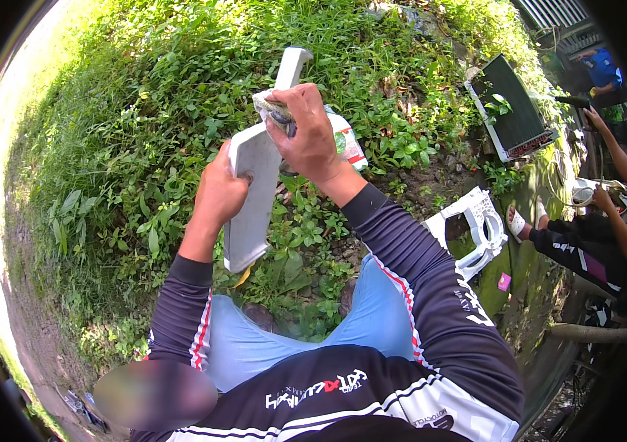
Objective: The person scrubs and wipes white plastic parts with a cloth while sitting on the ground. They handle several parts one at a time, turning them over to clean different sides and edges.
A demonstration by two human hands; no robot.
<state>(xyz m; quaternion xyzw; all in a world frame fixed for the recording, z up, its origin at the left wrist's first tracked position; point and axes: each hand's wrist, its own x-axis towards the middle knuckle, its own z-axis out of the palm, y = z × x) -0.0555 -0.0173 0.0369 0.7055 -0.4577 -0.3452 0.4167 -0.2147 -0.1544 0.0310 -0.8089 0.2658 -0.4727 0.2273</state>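
Head view, looking down over a squat. Biggest thing: grass bank (144,110), dense green weeds and broad leaves, filling everything behind and left of the white panel (254,191). Bare dirt patch just below-right of panel.

Next: dark finned coil unit (516,110), rectangular, white-framed, lying tilted well right of and above the panel. Fine ribbed face, probably laid flat for access. Another person's hand (592,118) at its right edge; hose or nozzle there, too small to confirm.

White plastic grille frame (479,228), open lattice, curved corners, resting on ground right of the panel, near another person's sandalled feet.

The panel itself: long, slim, smooth moulded plastic, off-white, rounded ends, narrower tab at top. Held upright and slightly tilted, mid-frame, above knees in light blue trousers (254,346). Judged: kept off the ground and angled toward the face so the flat side can be worked.

Left hand (219,193) clamped round the panel's left edge near mid-length, fingers wrapped behind; acts as the brace. Right hand (306,136) clenched on a crumpled rag (275,110), greyish, dirty-looking cloth, pressed against the panel's upper part. Grip on top, knuckles out, suits pushing down along the surface.

Small white packet with red and green print (349,144) just right of the panel, partly behind right wrist. Small pink scrap (504,281) on ground, far lower right of the panel.
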